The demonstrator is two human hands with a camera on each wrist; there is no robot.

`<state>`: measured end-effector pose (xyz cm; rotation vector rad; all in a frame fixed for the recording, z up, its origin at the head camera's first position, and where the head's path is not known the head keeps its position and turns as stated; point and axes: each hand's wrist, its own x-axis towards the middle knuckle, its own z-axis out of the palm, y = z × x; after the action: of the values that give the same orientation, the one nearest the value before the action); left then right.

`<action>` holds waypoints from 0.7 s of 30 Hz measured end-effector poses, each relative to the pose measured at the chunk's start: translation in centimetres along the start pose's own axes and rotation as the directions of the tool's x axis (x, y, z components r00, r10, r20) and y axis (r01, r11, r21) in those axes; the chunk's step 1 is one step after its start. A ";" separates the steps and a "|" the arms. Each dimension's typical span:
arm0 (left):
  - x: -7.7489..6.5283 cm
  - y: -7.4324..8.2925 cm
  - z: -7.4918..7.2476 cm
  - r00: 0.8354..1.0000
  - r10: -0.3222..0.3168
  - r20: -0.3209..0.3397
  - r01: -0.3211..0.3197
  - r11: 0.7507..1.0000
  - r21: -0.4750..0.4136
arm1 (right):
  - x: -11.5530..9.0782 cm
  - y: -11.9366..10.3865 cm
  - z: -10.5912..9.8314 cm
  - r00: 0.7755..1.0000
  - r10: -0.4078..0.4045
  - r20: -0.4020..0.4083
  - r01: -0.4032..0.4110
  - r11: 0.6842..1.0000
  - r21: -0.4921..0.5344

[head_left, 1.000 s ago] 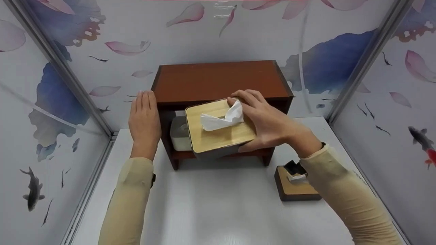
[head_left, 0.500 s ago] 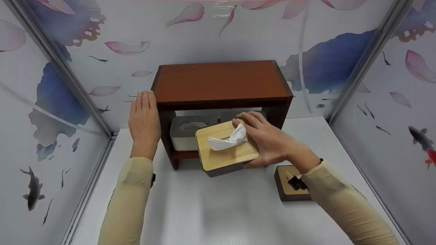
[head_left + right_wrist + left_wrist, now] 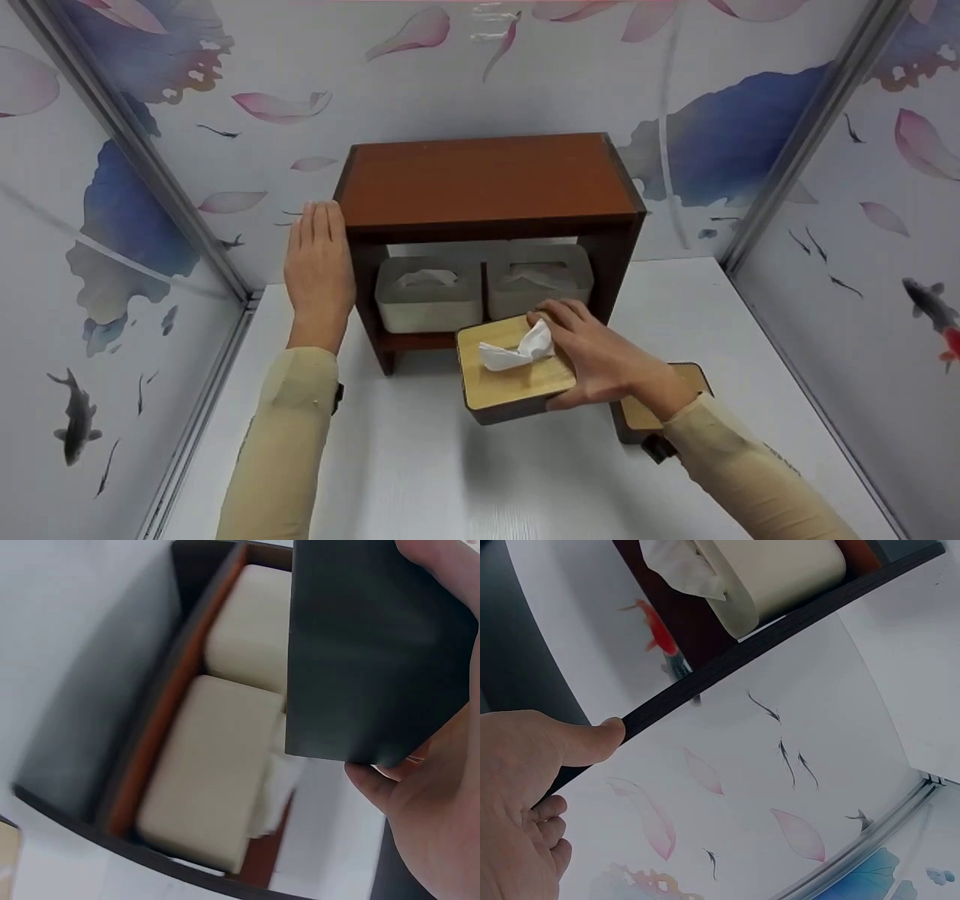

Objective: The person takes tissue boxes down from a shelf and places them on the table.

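Observation:
My right hand grips a tissue box with a light wooden lid and dark grey sides, a white tissue poking out. It hangs slightly tilted in front of a brown wooden shelf; its dark underside fills much of the right wrist view. Against the shelf's left side lies my left hand, fingers straight; the left wrist view has its thumb at the dark panel edge. Two cream-and-grey tissue boxes stand inside the shelf, one on the left and one on the right.
A second wood-lidded tissue box sits on the white table at the right, partly hidden by my right forearm. Printed panels with metal corner rails enclose the table at the back and sides.
My right hand has drawn the wood-lidded tissue box down toward me and slightly right, away from the shelf front. Both boxes inside have come into view. My left hand stays put.

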<state>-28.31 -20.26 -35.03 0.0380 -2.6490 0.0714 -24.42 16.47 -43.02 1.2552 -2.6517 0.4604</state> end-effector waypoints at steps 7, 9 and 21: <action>0.0 0.0 0.1 1.000 -0.002 0.007 0.002 1.000 0.005 | -1.6 0.7 3.0 0.997 0.058 0.048 -0.057 0.998 -0.010; 0.0 0.0 0.1 1.000 -0.002 -0.001 0.002 1.000 0.003 | -2.1 1.0 3.9 0.995 0.074 0.067 -0.073 0.997 -0.018; 0.0 0.1 0.1 0.998 -0.004 -0.056 0.004 1.000 -0.009 | -4.9 3.4 8.3 0.979 0.160 0.127 -0.154 0.987 -0.050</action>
<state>-28.34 -20.18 -35.16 0.0379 -2.5935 0.0581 -24.13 19.14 -52.90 1.1052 -2.8687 0.3566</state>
